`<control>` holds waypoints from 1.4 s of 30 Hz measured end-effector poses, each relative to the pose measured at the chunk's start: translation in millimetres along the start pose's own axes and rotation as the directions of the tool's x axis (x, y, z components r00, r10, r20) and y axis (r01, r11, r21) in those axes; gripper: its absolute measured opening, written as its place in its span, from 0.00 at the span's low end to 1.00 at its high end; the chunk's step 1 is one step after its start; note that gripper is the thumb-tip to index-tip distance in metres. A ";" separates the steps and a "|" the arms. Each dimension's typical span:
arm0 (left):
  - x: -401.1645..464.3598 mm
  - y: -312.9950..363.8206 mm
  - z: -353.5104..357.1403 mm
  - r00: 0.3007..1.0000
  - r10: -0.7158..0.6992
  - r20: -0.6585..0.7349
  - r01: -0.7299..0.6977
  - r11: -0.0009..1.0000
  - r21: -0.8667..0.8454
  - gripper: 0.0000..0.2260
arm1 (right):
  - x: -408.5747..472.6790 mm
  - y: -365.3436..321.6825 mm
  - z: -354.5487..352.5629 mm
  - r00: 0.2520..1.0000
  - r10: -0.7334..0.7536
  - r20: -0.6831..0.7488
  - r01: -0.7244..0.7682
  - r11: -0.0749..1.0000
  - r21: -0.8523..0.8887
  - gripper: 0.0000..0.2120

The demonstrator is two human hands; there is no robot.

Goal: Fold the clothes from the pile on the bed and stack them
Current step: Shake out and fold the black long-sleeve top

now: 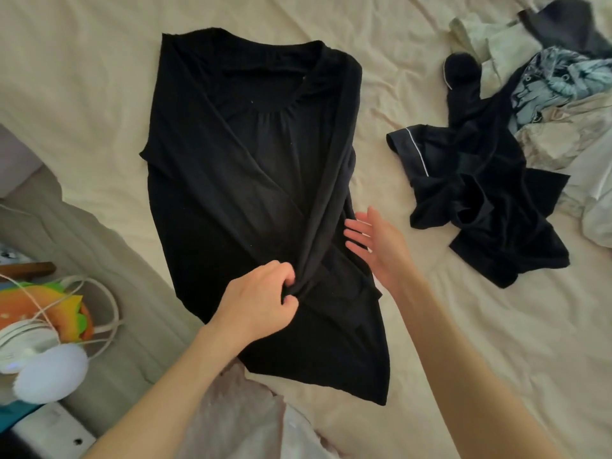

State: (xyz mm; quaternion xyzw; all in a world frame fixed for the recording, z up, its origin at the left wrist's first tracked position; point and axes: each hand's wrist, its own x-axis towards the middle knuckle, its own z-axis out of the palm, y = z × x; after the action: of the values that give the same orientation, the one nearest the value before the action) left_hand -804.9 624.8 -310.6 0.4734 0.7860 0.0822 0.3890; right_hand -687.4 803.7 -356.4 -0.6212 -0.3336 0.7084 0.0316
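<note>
A black long-sleeved top (212, 180) lies spread on the cream bed sheet (82, 61), neckline at the far end, both sleeves folded in across its body. My left hand (261, 301) pinches the end of the right sleeve near the hem. My right hand (374, 241) hovers just right of that sleeve with straight fingers, holding nothing. The unfolded pile lies at the right: a crumpled black garment with white piping (480, 200) in front, pale green, patterned blue and beige clothes (556, 74) behind it.
Off the bed's left edge sit a white round device with coiled cables (43, 352) and an orange and green object (43, 306). A pinkish cloth (245, 419) lies at the near edge below the top.
</note>
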 end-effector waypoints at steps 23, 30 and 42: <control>197.5 -31.9 -50.2 0.802 -0.590 -0.093 0.240 0.461 -0.854 0.08 | 76.0 -24.5 42.0 0.981 -0.172 -0.085 0.164 0.982 -0.095 0.04; 206.0 -57.4 -93.3 0.820 -0.569 0.060 0.422 0.529 -0.737 0.16 | 94.5 -49.0 59.6 0.995 0.058 0.083 -0.073 0.981 0.178 0.04; 306.2 0.3 -123.7 0.940 -0.342 -0.004 0.141 0.399 -0.906 0.12 | 102.9 -105.2 47.5 0.979 0.201 0.017 -0.140 0.621 0.771 0.13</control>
State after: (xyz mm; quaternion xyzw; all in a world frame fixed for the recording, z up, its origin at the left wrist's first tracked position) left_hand -966.3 902.0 -389.3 0.0657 0.7155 0.4721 0.5108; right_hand -792.5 912.0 -390.7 -0.6022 0.0610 0.7599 0.2370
